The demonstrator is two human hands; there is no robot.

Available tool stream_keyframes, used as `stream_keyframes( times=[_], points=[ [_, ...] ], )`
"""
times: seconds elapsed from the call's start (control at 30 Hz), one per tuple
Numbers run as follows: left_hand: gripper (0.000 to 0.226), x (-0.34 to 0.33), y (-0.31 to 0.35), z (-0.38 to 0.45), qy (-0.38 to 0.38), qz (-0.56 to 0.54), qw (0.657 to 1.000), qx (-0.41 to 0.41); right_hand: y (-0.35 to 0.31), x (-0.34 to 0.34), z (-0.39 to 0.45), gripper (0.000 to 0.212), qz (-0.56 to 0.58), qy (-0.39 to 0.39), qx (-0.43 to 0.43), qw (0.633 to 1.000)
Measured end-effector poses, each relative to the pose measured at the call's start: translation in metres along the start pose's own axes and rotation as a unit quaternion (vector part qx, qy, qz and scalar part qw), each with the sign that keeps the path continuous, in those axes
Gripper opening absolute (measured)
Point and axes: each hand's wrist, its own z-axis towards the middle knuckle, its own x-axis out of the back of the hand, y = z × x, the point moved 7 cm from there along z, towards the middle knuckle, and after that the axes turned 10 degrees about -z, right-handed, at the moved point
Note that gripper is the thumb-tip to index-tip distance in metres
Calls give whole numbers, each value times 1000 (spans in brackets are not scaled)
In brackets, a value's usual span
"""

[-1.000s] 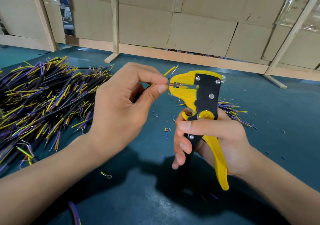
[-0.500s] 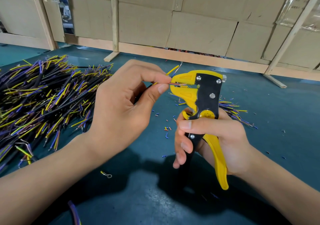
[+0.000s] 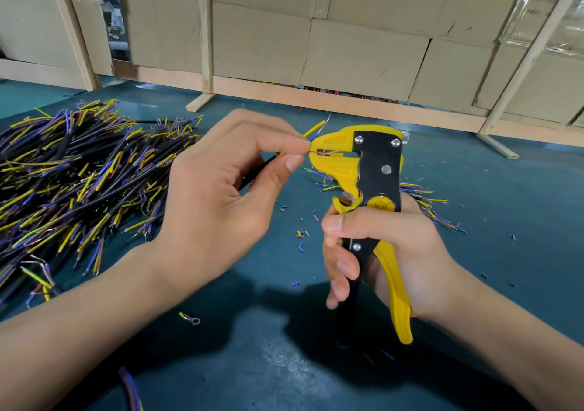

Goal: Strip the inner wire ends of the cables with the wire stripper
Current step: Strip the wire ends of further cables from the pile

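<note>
Head camera: left hand (image 3: 218, 202) pinches a thin black cable (image 3: 256, 175), feeding its inner wire into the yellow-and-black wire stripper (image 3: 369, 189) at three o'clock, gripped upright by the right hand (image 3: 388, 252).

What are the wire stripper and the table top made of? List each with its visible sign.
Wire stripper: probably matte yellow plastic head and handle over black plates, likely painted metal, judging by shiny silver rivets. Table top: apparently a dark teal mat, rubber or vinyl; soft sheen, no grain.
</note>
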Motion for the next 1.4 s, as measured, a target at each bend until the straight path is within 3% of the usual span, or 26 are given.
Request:
stream_keyframes(
  times=[0.17,0.33,0.47,0.57,0.67,0.73,0.87,0.97,1.03,1.2,1.4],
  points=[
    [12,2,0,4,-4,60,998,4,2,12,2,25,-19,44,-14,999],
    [19,0,0,7,-17,35,998,41,3,15,1,25,-27,-6,-34,999],
    [43,0,-9,9,-73,22,994,77,1,24,2,22,-43,4,-49,998],
    [54,-12,-15,4,-161,-14,982,100,-7,38,3,23,-70,20,-42,996],
    [45,-14,-21,6,-118,-98,978,144,-14,46,3,19,-46,29,-22,998],
    [47,-6,-33,10,-24,-241,944,223,-17,48,5,16,-9,44,6,999],
    [61,-2,-53,8,106,-500,789,341,-11,44,8,10,22,97,37,994],
    [65,-8,-54,3,165,-621,673,367,-4,33,7,12,-4,104,40,994],
    [63,-13,-52,1,182,-658,630,370,-1,21,6,10,-15,79,38,996],
    [62,-19,-48,-1,184,-659,627,372,3,-4,4,14,-6,7,21,1000],
    [54,-17,-53,-3,209,-639,641,371,3,-8,3,17,27,10,-5,1000]
  ],
)
